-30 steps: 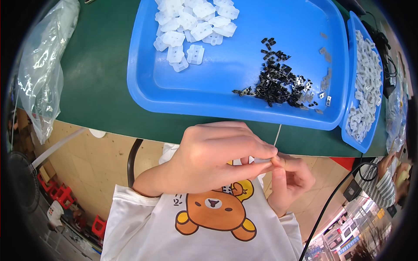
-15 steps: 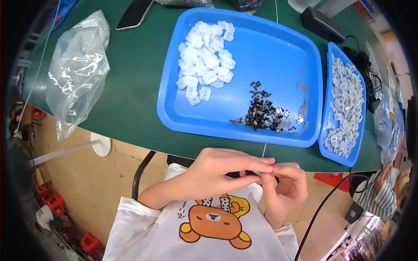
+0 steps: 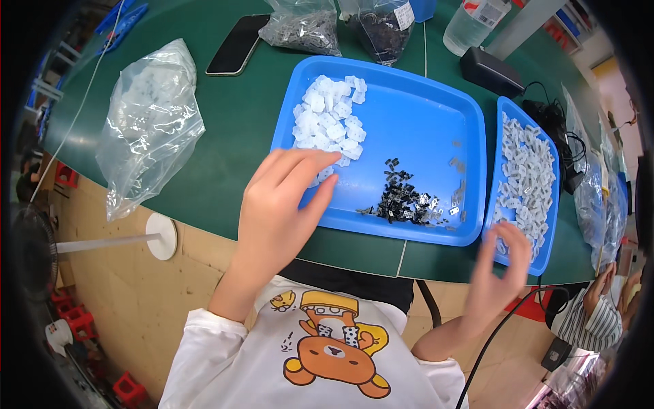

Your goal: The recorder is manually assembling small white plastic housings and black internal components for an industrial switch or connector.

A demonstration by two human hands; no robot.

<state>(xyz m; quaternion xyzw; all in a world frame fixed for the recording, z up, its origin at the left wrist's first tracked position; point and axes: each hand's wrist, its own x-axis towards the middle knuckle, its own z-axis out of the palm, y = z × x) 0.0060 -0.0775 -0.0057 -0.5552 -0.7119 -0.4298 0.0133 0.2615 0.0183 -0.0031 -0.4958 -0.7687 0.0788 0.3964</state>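
My left hand reaches over the near left rim of a large blue tray. Its thumb and fingers are apart, the tips beside a heap of translucent white plastic pieces. I see nothing held in it. Small black and metal pieces lie piled in the near part of that tray. On the right, my right hand is at the near left corner of a narrower blue tray full of whitish plastic parts. Blurred slightly, its thumb and forefinger stand apart, with nothing discernible between them.
A clear plastic bag lies at the left of the green table. Toward the back are a phone, bags of small parts, a bottle and a black box. Another person's striped sleeve shows at right.
My hands have parted from each other in front of my chest. The left has gone forward to the white heap, the right outward to the narrow tray. The view has shifted too.
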